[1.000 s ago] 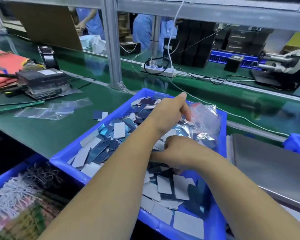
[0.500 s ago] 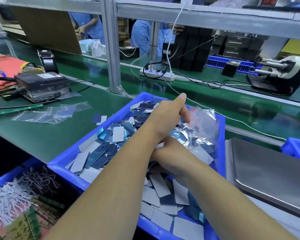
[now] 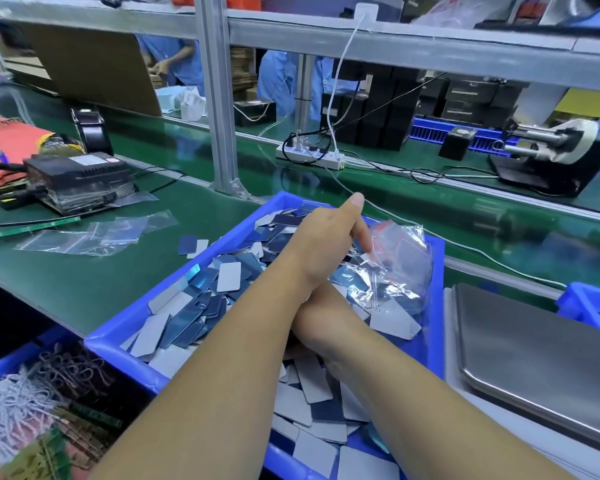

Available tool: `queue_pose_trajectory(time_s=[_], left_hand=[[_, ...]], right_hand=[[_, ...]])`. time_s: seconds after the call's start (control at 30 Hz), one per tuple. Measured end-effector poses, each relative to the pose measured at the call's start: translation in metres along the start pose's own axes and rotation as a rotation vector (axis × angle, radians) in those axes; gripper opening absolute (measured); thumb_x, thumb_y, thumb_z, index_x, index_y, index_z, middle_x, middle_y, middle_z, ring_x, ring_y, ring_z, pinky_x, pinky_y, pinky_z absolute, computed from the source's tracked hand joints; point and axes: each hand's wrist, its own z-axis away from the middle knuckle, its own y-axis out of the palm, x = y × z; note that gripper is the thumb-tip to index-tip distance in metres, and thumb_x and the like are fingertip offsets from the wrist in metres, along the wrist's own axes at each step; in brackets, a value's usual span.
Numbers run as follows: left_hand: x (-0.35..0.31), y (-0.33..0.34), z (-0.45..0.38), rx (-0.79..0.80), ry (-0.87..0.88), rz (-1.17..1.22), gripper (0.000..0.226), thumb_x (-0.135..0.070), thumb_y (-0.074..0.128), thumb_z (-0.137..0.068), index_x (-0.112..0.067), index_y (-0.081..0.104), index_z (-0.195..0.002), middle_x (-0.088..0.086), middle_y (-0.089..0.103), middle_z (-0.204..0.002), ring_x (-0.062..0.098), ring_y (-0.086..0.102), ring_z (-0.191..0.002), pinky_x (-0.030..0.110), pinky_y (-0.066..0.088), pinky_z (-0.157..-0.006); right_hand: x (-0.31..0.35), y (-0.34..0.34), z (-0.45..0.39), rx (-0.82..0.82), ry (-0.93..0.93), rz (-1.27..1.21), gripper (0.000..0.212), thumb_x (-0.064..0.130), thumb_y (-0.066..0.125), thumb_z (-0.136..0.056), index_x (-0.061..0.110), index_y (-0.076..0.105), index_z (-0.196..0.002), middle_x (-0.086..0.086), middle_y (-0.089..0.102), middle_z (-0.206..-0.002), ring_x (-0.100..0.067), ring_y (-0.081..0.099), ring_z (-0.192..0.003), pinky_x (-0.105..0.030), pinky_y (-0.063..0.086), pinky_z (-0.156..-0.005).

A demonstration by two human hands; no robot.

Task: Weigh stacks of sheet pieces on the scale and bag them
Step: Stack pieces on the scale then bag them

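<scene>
Pinching a clear bag [image 3: 400,268] of sheet pieces [image 3: 229,277] with your left hand [image 3: 329,242], blue bin [image 3: 118,336] beneath, right hand [image 3: 321,318] hidden under your left wrist, grip unclear

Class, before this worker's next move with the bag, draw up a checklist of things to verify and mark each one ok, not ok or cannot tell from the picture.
1. Left hand holds the clear bag over the blue bin: ok.
2. Bag already has sheet pieces in it: ok.
3. Right hand grips pieces: cannot tell, the left forearm hides its fingers.
4. Scale pan bare and ready: ok.
5. Bag mouth open: cannot tell.
6. Spare bags lie on the green belt: ok.
</scene>
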Motion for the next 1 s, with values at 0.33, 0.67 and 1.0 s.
queue_pose_trajectory(time_s=[0.33,0.67,1.0], left_hand=[[-0.006,-0.003,0.004,-0.051,0.012,0.052,0.062,-0.057,0.034,-0.09,-0.023,0.066,-0.051,-0.005,0.027,-0.042,0.014,0.026,-0.042,0.032,0.026,-0.053],[0.005,0.002,-0.004,-0.039,-0.037,-0.028,0.061,-0.054,0.034,-0.096,-0.021,0.066,-0.056,-0.004,0.032,-0.041,0.013,0.028,-0.04,0.028,0.029,-0.052],[0.011,0.018,0.006,0.177,-0.169,-0.108,0.035,-0.062,0.065,-0.076,-0.046,0.06,-0.106,-0.01,0.069,-0.109,0.004,0.062,-0.079,0.029,0.041,-0.069]], right_hand=[[-0.001,-0.031,0.005,-0.112,0.052,-0.11,0.045,0.01,0.079,-0.072,0.026,0.05,-0.103,-0.012,0.067,-0.104,-0.027,0.073,-0.071,-0.036,0.059,-0.051],[-0.009,-0.094,0.034,-0.216,-0.063,-0.107,0.043,0.005,0.078,-0.076,0.025,0.051,-0.102,0.0,0.068,-0.064,-0.02,0.061,-0.045,-0.025,0.049,-0.045],[-0.018,-0.12,0.052,-0.307,-0.15,-0.077,0.04,0.015,0.077,-0.073,0.04,0.052,-0.092,-0.002,0.065,-0.094,-0.018,0.058,-0.057,-0.027,0.046,-0.053]])
